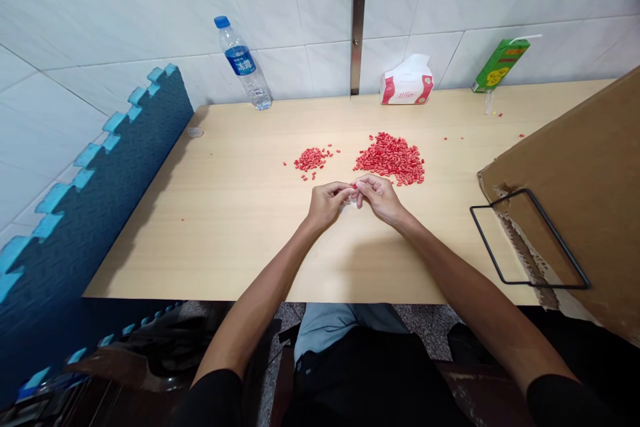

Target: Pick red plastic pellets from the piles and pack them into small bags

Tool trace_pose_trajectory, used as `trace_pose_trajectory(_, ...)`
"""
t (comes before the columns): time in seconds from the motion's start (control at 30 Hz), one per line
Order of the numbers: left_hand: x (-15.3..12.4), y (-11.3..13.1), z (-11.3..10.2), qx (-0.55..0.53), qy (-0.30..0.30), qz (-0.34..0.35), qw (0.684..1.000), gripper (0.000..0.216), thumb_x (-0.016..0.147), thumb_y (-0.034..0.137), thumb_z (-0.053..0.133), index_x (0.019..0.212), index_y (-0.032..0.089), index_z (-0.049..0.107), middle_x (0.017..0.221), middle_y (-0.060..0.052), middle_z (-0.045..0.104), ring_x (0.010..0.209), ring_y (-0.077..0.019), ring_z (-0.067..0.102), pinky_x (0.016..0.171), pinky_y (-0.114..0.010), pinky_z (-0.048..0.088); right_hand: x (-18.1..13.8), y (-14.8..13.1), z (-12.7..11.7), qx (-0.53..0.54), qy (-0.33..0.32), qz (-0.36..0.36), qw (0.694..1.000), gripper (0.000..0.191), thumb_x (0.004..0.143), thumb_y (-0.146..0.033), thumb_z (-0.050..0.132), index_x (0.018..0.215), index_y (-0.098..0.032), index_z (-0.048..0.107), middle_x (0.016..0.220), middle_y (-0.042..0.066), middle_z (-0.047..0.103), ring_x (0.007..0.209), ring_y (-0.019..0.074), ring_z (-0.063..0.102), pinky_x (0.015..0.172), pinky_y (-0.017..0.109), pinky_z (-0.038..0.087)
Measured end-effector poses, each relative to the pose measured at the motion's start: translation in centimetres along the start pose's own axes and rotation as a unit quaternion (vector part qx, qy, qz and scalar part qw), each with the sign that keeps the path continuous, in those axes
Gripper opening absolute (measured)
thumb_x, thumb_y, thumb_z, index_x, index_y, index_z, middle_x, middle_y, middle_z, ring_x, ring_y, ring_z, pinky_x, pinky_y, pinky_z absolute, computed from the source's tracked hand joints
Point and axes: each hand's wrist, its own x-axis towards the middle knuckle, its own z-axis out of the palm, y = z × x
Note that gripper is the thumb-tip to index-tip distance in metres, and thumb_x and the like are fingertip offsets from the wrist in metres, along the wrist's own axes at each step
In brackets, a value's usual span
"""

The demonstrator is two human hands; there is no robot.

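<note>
Close together above the table's middle, my left hand and my right hand meet with fingertips pinched. A small red cylindrical piece shows between them. Below the fingers lies something whitish, mostly hidden, whose kind I cannot make out. Just beyond my right hand spreads a large pile of red pieces, each a short small cylinder. A smaller heap of similar pieces lies to its left, past my left hand, with a few strays around it.
Along the tiled wall stand a water bottle, a tissue pack and a green drink carton with a straw. Blue foam mat borders the left side. At right are a cardboard sheet and a black wire frame.
</note>
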Motion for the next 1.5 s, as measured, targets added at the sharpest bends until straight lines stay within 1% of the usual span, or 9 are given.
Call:
trace_pose_trajectory(0.8,0.0,0.1,0.0,0.039,0.01,0.007,0.999,0.024,0.076,0.037,0.068,0.075,0.013,0.073,0.066,-0.003,0.069,0.059,-0.0124,0.059,0.061,-0.024,0.046,-0.1,0.3,0.0,-0.01,-0.006,-0.012,1.0,0.03,0.083,-0.047,0.063,0.085,-0.017,0.063,0.066,-0.001,0.064,0.048,0.01,0.056,0.05,0.025,0.048)
trace_pose_trajectory(1.03,-0.2,1.0,0.1,0.039,0.01,0.013,0.999,0.024,0.076,0.037,0.067,0.078,0.014,0.073,0.074,-0.005,0.071,0.067,-0.0136,0.062,0.065,-0.024,0.047,-0.3,-0.1,0.3,-0.036,0.031,-0.038,0.998,0.027,0.082,-0.045,0.063,0.084,-0.018,0.067,0.065,-0.001,0.062,0.045,0.0089,0.052,0.045,0.024,0.042)
trace_pose_trajectory(1.13,0.0,0.9,-0.1,0.041,0.012,0.012,0.999,0.025,0.077,0.038,0.065,0.082,0.014,0.074,0.074,-0.004,0.071,0.063,-0.0124,0.06,0.061,-0.024,0.046,-0.5,-0.2,0.5,-0.044,0.047,-0.025,0.998,0.029,0.08,-0.044,0.065,0.093,-0.018,0.068,0.064,-0.002,0.062,0.044,0.0087,0.05,0.043,0.024,0.04)
trace_pose_trajectory(1.23,0.9,0.4,-1.0,0.05,0.057,0.007,0.997,0.025,0.077,0.036,0.066,0.086,0.015,0.073,0.076,-0.004,0.07,0.061,-0.0115,0.059,0.059,-0.023,0.046,-0.4,-0.5,0.4,-0.053,0.081,-0.017,0.995,0.036,0.082,-0.046,0.062,0.107,-0.019,0.064,0.064,-0.002,0.061,0.044,0.0097,0.05,0.044,0.025,0.04)
trace_pose_trajectory(1.27,1.5,0.1,-1.6,0.061,0.085,0.002,0.995,0.025,0.077,0.036,0.066,0.087,0.015,0.073,0.075,-0.004,0.069,0.061,-0.0116,0.058,0.059,-0.024,0.047,-0.3,-0.6,0.1,-0.065,0.109,-0.023,0.992,0.036,0.084,-0.047,0.059,0.106,-0.02,0.064,0.064,-0.002,0.06,0.045,0.0103,0.05,0.045,0.025,0.04)
trace_pose_trajectory(1.33,2.6,-0.4,-2.9,0.095,0.154,-0.012,0.983,0.024,0.078,0.034,0.063,0.09,0.014,0.072,0.071,-0.003,0.066,0.062,-0.0126,0.058,0.062,-0.025,0.047,-0.2,-1.0,-0.6,-0.125,0.184,-0.046,0.974,0.032,0.088,-0.047,0.052,0.096,-0.019,0.064,0.064,-0.002,0.058,0.048,0.0117,0.051,0.047,0.026,0.04)
trace_pose_trajectory(1.4,3.5,-0.8,-4.3,0.166,0.21,-0.002,0.964,0.024,0.077,0.028,0.065,0.097,0.016,0.07,0.075,-0.003,0.065,0.069,-0.0142,0.058,0.07,-0.028,0.049,0.0,-1.5,-1.7,-0.253,0.246,-0.075,0.932,0.028,0.089,-0.043,0.049,0.083,-0.019,0.063,0.065,0.0,0.057,0.056,0.0137,0.053,0.056,0.028,0.041)
trace_pose_trajectory(1.47,3.9,-1.1,-5.2,0.251,0.255,0.035,0.933,0.029,0.075,0.024,0.068,0.103,0.017,0.068,0.087,-0.005,0.065,0.081,-0.0169,0.058,0.078,-0.031,0.048,0.0,-2.1,-2.9,-0.407,0.246,-0.088,0.875,0.022,0.088,-0.035,0.05,0.078,-0.02,0.062,0.067,0.001,0.059,0.063,0.0159,0.054,0.067,0.031,0.041)
trace_pose_trajectory(1.5,3.8,-1.1,-5.4,0.273,0.251,0.05,0.927,0.022,0.078,0.025,0.065,0.099,0.017,0.068,0.088,-0.006,0.065,0.083,-0.0173,0.058,0.08,-0.032,0.047,0.0,-2.3,-3.4,-0.466,0.225,-0.083,0.852,0.018,0.086,-0.03,0.05,0.078,-0.02,0.063,0.069,0.001,0.061,0.066,0.0167,0.055,0.072,0.032,0.04)
